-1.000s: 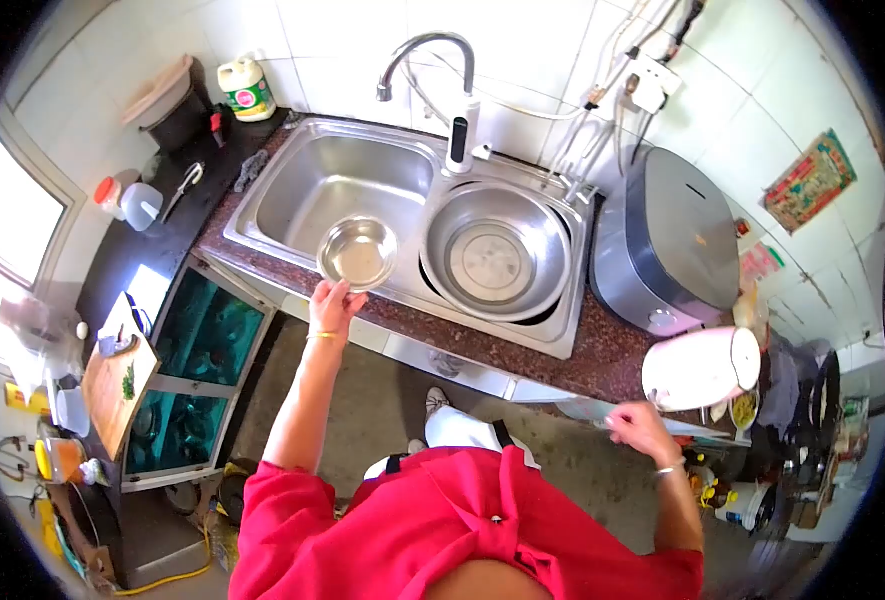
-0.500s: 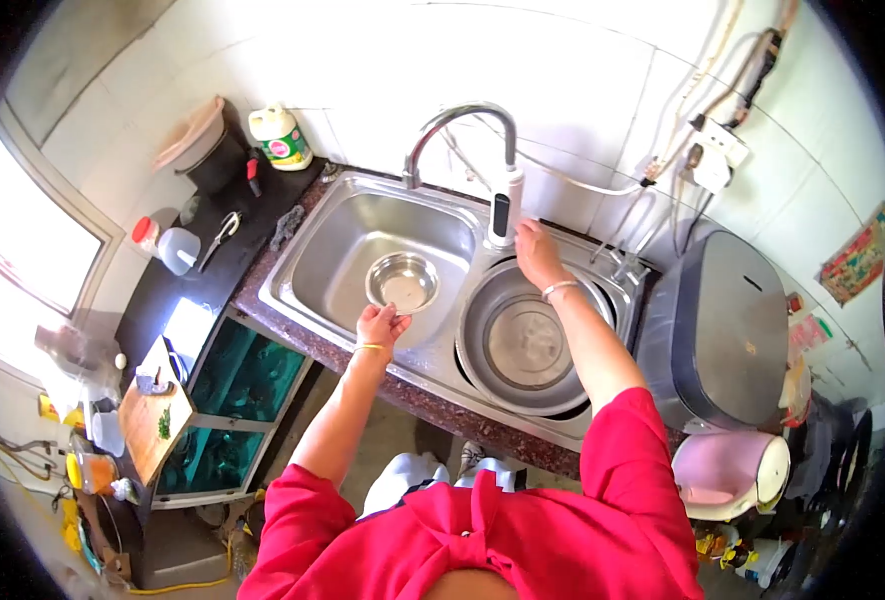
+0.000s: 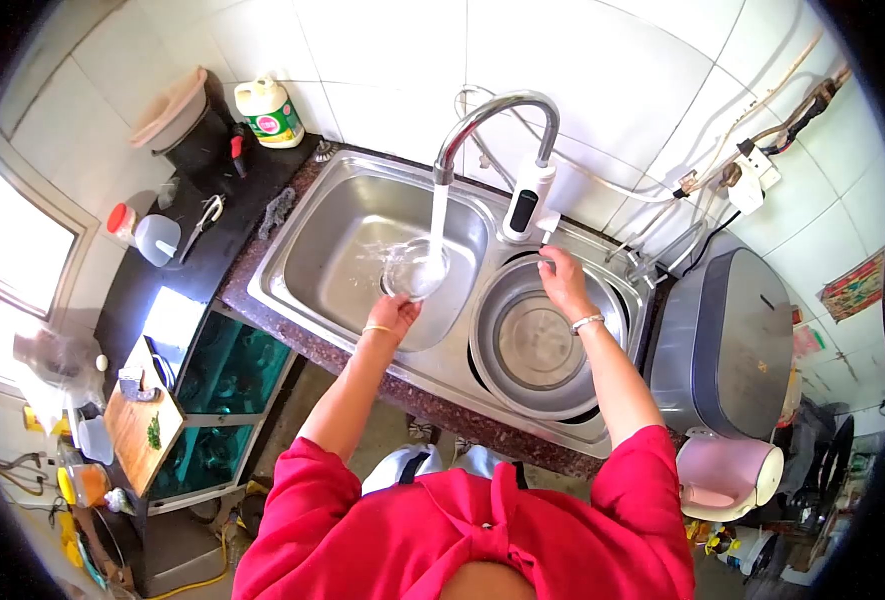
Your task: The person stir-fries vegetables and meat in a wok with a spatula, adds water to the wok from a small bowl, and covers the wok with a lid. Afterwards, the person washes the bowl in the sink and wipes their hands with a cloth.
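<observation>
My left hand (image 3: 394,317) grips the near rim of a small metal bowl (image 3: 419,284) inside the left sink basin (image 3: 333,230). Water from the curved chrome faucet (image 3: 508,101) pours into the bowl and splashes over its sides, so its inside is blurred. My right hand (image 3: 566,287) hovers over the back edge of a large round metal basin (image 3: 496,352) in the right sink bowl. Its fingers are loosely spread, just below the small handle of the white faucet body (image 3: 530,203), with nothing seen in them.
A detergent jug (image 3: 270,112), a red-lidded jar (image 3: 123,220) and scissors (image 3: 203,226) stand or lie on the dark left counter. A cutting board (image 3: 144,415) with chopped greens is lower left. A large grey appliance (image 3: 753,340) stands right of the sink, above a pink kettle (image 3: 723,474).
Water now runs from the faucet into the bowl. My right hand has drawn down from the faucet body. The view has shifted slightly; my left hand still holds the bowl.
</observation>
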Demonstrator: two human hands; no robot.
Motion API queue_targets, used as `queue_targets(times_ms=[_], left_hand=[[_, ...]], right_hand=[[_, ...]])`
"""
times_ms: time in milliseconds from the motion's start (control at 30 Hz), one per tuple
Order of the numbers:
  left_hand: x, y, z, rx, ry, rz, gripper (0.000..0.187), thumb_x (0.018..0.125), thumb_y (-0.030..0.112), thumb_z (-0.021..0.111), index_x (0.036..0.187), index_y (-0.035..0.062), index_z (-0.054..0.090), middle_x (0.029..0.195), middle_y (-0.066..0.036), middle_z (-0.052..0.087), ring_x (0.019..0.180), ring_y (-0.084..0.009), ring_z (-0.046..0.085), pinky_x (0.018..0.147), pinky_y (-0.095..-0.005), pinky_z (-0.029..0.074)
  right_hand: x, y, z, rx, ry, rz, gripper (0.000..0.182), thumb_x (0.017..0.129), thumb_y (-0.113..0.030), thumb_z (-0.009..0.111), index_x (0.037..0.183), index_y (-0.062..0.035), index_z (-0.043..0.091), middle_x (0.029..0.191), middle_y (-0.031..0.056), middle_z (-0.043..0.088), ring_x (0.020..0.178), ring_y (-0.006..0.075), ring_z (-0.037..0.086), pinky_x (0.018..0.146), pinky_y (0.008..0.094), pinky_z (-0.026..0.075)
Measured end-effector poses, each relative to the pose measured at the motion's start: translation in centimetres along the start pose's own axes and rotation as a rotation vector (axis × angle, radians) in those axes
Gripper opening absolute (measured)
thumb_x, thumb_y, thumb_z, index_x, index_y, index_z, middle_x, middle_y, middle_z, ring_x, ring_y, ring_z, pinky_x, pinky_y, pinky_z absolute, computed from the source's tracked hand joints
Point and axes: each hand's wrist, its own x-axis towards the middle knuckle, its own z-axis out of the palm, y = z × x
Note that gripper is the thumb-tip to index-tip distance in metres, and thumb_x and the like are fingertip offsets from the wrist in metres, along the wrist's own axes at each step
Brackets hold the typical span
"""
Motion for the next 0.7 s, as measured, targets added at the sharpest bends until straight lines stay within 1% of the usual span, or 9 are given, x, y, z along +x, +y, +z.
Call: queue_targets(times_ms=[100, 167, 233, 300, 333, 367, 467, 600, 700], left_hand=[[0.9, -1.0, -0.1, -0.009, -0.061, -0.043, 0.007, 0.078, 0.000, 0.046, 0.085, 0.0010, 0.044, 0.073, -0.009, 0.051, 0.064, -0.0205, 0.053, 0.061, -0.0324, 0.050], [1.6, -0.3, 1.5, 0.103, -0.094, 0.112, 0.007, 0.078, 0.002, 0.046, 0.085, 0.0015, 0.045, 0.076, -0.009, 0.051, 0.065, -0.0190, 0.053, 0.059, -0.0327, 0.050], [3.6, 0.9, 0.9, 0.192, -0.125, 0.165, 0.010, 0.076, 0.001, 0.048, 0.086, 0.0013, 0.045, 0.079, -0.014, 0.050, 0.069, -0.0231, 0.053, 0.061, -0.0340, 0.050], [4.2, 2.1, 0.5, 1.530, 0.170, 0.914, 0.016, 0.072, -0.001, 0.047, 0.088, 0.0020, 0.045, 0.086, -0.018, 0.047, 0.078, -0.0299, 0.052, 0.065, -0.0351, 0.048], [1.6, 3.4, 2.0, 1.577, 0.121, 1.064, 0.021, 0.068, -0.003, 0.047, 0.088, 0.0041, 0.046, 0.093, -0.020, 0.043, 0.083, -0.0345, 0.049, 0.068, -0.0358, 0.047], [0.8, 4.0, 2.3, 1.580, 0.114, 1.066, 0.021, 0.068, -0.003, 0.047, 0.088, 0.0041, 0.046, 0.093, -0.020, 0.043, 0.083, -0.0345, 0.049, 0.068, -0.0358, 0.047], [0.3, 4.9, 2.7, 1.965, -0.273, 1.189, 0.022, 0.067, -0.001, 0.048, 0.087, 0.0075, 0.046, 0.098, -0.014, 0.040, 0.091, -0.0322, 0.046, 0.065, -0.0375, 0.047], [0.5, 4.1, 5.4, 2.172, -0.500, 1.170, 0.022, 0.069, 0.003, 0.046, 0.090, 0.0097, 0.049, 0.094, -0.011, 0.044, 0.087, -0.0263, 0.047, 0.061, -0.0331, 0.048], [4.6, 2.3, 4.4, 2.160, -0.571, 1.205, 0.028, 0.072, 0.003, 0.043, 0.098, 0.0117, 0.047, 0.092, -0.012, 0.049, 0.092, -0.0285, 0.046, 0.063, -0.0375, 0.047]], right_hand=[[-0.1, 0.7, 0.9, 0.012, 0.048, 0.086, 0.024, 0.070, -0.009, 0.056, 0.093, -0.0019, 0.054, 0.090, 0.0167, 0.057, 0.084, 0.0307, 0.054, 0.075, 0.0351, 0.043], [-0.2, 0.1, 1.1, 0.044, 0.002, 0.216, 0.024, 0.074, -0.012, 0.056, 0.095, -0.0012, 0.054, 0.093, 0.0158, 0.057, 0.084, 0.0245, 0.058, 0.070, 0.0301, 0.046], [-0.2, -0.1, 1.4, 0.076, 0.015, 0.243, 0.024, 0.075, -0.013, 0.056, 0.095, -0.0012, 0.054, 0.092, 0.0154, 0.058, 0.084, 0.0235, 0.058, 0.071, 0.0296, 0.046], [-0.2, -0.2, 1.5, 0.108, 0.026, 0.266, 0.024, 0.075, -0.014, 0.056, 0.095, -0.0013, 0.054, 0.091, 0.0150, 0.058, 0.084, 0.0226, 0.058, 0.071, 0.0290, 0.046], [-0.2, -0.2, 1.5, 0.145, 0.027, 0.287, 0.024, 0.075, -0.014, 0.056, 0.095, -0.0011, 0.054, 0.091, 0.0142, 0.059, 0.083, 0.0218, 0.058, 0.071, 0.0284, 0.045], [-0.2, -0.3, 1.6, 0.183, 0.028, 0.307, 0.024, 0.075, -0.014, 0.056, 0.096, -0.0009, 0.055, 0.091, 0.0135, 0.059, 0.083, 0.0211, 0.058, 0.071, 0.0278, 0.045], [-0.2, -0.4, 1.7, 0.183, 0.031, 0.317, 0.023, 0.075, -0.013, 0.056, 0.095, -0.0010, 0.055, 0.090, 0.0118, 0.059, 0.083, 0.0194, 0.058, 0.072, 0.0273, 0.045], [-0.4, 0.7, 3.2, 0.304, 0.116, 0.296, 0.018, 0.072, -0.010, 0.057, 0.089, -0.0033, 0.057, 0.084, 0.0114, 0.060, 0.079, 0.0210, 0.059, 0.068, 0.0287, 0.047], [-0.3, 1.2, 3.9, 0.354, 0.160, 0.338, 0.017, 0.072, -0.009, 0.056, 0.089, -0.0035, 0.058, 0.084, 0.0106, 0.061, 0.077, 0.0203, 0.059, 0.068, 0.0280, 0.046]])
